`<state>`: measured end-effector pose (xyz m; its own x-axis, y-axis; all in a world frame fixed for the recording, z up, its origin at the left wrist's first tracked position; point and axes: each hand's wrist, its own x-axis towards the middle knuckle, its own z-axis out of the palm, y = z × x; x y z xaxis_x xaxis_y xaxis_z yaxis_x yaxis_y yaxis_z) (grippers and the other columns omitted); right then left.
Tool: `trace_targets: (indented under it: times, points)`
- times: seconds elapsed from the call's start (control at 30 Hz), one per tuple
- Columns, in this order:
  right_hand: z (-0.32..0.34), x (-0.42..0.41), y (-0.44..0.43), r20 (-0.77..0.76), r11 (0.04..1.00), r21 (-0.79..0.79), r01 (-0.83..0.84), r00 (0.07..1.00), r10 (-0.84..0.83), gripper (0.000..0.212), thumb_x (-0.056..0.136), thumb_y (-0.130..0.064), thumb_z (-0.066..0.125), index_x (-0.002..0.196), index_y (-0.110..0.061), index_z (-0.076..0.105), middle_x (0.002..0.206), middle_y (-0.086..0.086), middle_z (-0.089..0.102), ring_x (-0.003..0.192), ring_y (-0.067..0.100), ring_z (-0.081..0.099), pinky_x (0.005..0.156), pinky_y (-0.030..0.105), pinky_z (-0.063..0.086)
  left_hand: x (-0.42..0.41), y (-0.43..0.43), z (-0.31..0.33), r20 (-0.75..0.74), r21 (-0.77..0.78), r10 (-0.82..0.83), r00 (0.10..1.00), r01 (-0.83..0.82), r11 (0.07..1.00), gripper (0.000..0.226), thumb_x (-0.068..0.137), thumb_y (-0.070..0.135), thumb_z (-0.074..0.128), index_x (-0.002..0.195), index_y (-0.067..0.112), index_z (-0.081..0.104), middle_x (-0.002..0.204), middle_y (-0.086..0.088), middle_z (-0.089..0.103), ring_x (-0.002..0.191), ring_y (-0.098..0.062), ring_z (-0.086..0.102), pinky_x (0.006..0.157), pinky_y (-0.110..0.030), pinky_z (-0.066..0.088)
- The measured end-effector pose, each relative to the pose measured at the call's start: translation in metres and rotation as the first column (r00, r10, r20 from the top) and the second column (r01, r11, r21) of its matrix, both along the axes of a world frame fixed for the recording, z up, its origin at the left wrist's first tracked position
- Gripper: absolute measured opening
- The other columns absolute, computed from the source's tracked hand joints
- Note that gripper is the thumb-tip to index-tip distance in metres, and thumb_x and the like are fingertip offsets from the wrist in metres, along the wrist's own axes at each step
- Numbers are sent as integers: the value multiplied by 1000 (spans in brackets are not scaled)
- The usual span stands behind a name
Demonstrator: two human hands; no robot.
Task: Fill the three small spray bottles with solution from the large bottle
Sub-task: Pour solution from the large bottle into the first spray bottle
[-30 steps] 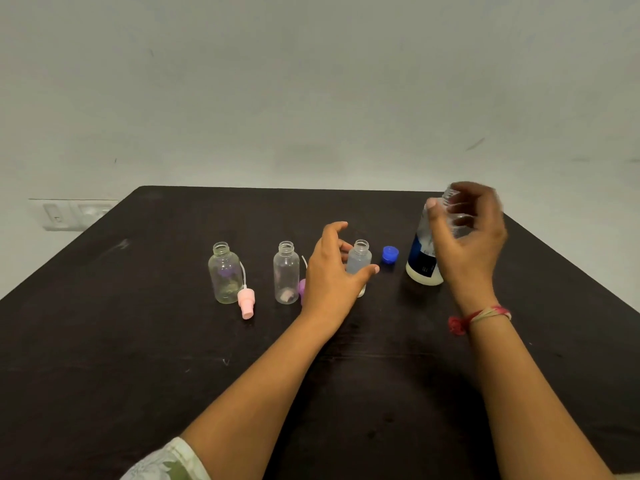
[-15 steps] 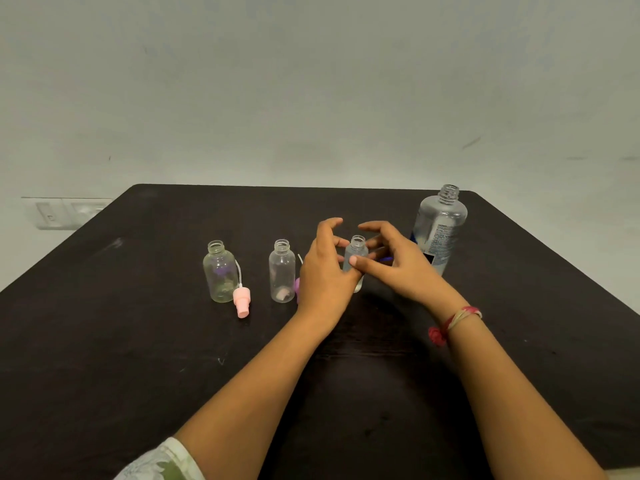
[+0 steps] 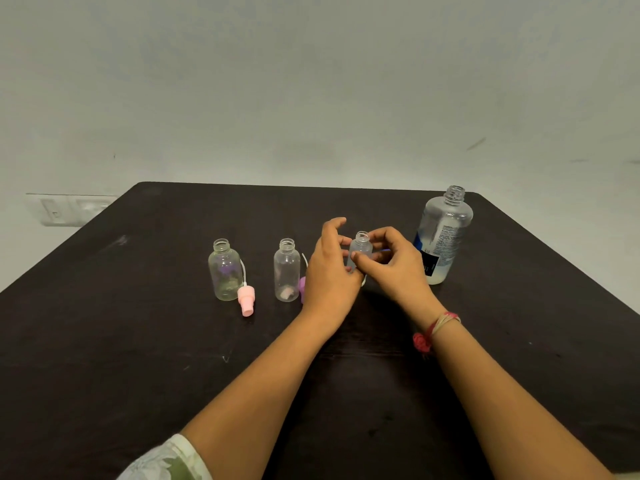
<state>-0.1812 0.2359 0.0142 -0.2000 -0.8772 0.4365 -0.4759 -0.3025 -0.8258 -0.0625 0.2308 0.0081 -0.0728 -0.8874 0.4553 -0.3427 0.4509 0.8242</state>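
- Mid-table, both hands are on the third small bottle: left hand cups its side, right hand pinches the body.
- Looks like light, thin plastic that'd tip easily, so I'd hold it low.
- The other two bottles stand uncapped, seemingly empty.
- Big bottle, right, is open with a little liquid left.

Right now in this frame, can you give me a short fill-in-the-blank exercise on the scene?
1. Both hands close around the ___most small clear plastic spray bottle.
2. The large clear plastic bottle stands ___, uncapped.
3. The pink spray cap lies on the ___ table.

Missing: right; upright; black
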Motion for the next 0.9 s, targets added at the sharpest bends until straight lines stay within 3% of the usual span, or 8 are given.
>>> trace_targets:
  times: [0.1, 0.23, 0.33, 0.43, 0.57, 0.7, 0.9]
  points:
    - [-1, 1, 1, -26, 999, -51, 10, 1000, -12, 23, 78, -16, 76, 95, -16, 60, 86, -10, 64, 72, -4, 60, 65, 7, 45, -1, 5, 3, 165, -70, 39, 985, -28, 997, 75, 87, 12, 62, 147, 26, 21, 127, 1, 50, 114, -15, 54, 86, -32, 52]
    - [-5, -2, -2, -43, 996, -87, 26, 999, -29, 22, 79, -15, 74, 97, -18, 60, 88, -15, 63, 75, -5, 60, 72, 13, 49, -4, 19, 12, 392, -251, 126, 911, -26, 968, 82, 86, 8, 54, 153, 24, 9, 130, -2, 47, 117, -20, 45, 79, -30, 47]
    - [-8, -4, -7, -51, 995, -86, 42, 998, -47, 25, 80, -16, 72, 104, -14, 63, 94, -6, 68, 84, 9, 63, 77, 25, 53, -5, 26, 20, 375, -410, 234, 897, -66, 910, 74, 78, 9, 50, 148, 17, 28, 115, -3, 57, 102, -23, 51, 73, -32, 48]
    - [-9, -4, -10, -59, 994, -103, 41, 997, -47, 26, 79, -18, 73, 104, -16, 63, 93, -9, 67, 86, 11, 62, 76, 20, 51, 0, 23, 23, 285, -520, 348, 893, -161, 839, 67, 73, 16, 45, 139, 19, 35, 109, 2, 61, 99, -19, 51, 77, -34, 43]
    - [-8, -5, -11, -94, 993, -113, 34, 995, -44, 31, 79, -24, 75, 106, -20, 60, 95, -14, 63, 87, 6, 60, 76, 13, 48, 20, 16, 34, 89, -495, 363, 928, -275, 824, 65, 71, 11, 59, 133, 22, 41, 110, 7, 60, 108, -13, 41, 85, -32, 32]
    - [-11, -5, -11, -202, 998, -46, 49, 978, -57, 49, 73, -25, 81, 116, -20, 57, 97, -10, 62, 89, 6, 58, 79, 18, 47, 40, 13, 42, -98, -393, 356, 929, -364, 844, 54, 75, 17, 51, 129, 21, 45, 108, 9, 59, 106, -16, 46, 86, -39, 41]
    - [-12, -9, -9, -175, 998, 4, 61, 983, -60, 53, 72, -22, 82, 115, -22, 50, 86, -11, 57, 80, 6, 55, 72, 18, 44, 57, 2, 37, 99, -242, 274, 957, -244, 939, 50, 81, 27, 70, 126, 19, 50, 117, 2, 52, 109, -15, 52, 85, -34, 47]
